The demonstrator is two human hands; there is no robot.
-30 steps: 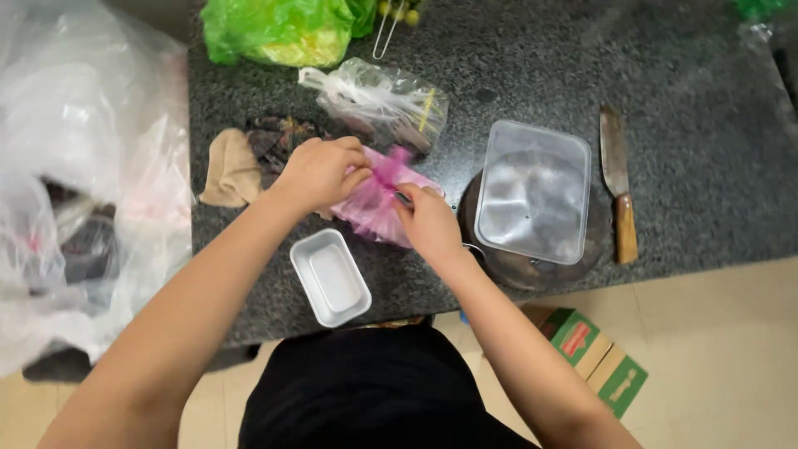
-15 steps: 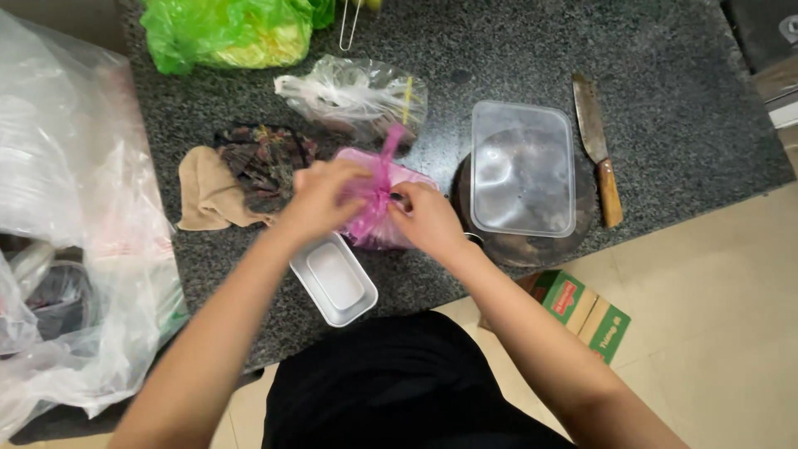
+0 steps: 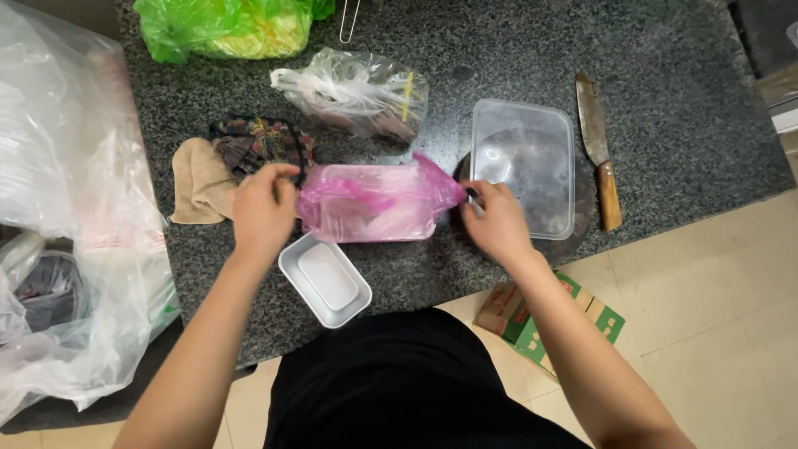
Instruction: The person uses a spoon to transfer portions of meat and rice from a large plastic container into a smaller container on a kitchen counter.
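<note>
A pink plastic bag (image 3: 374, 202) lies stretched flat on the dark granite counter (image 3: 665, 100). My left hand (image 3: 262, 212) grips its left end and my right hand (image 3: 495, 220) grips its right end, pulling it wide. Something pale shows through the bag's lower half. A small white rectangular container (image 3: 326, 278) sits just below the bag, close to my left wrist. A clear plastic container (image 3: 522, 166) rests upside down on a dark round board beside my right hand.
A knife with a wooden handle (image 3: 600, 150) lies right of the clear container. A clear bag (image 3: 353, 96), a green bag (image 3: 224, 25), a dark patterned cloth (image 3: 258, 141) and a tan cloth (image 3: 198, 179) lie behind. Large clear bags (image 3: 66, 208) fill the left; a cardboard box (image 3: 549, 320) sits on the floor.
My hands were bunched together at the bag's middle. They have moved apart to its two ends, and the bag now lies spread out flat. The view has shifted.
</note>
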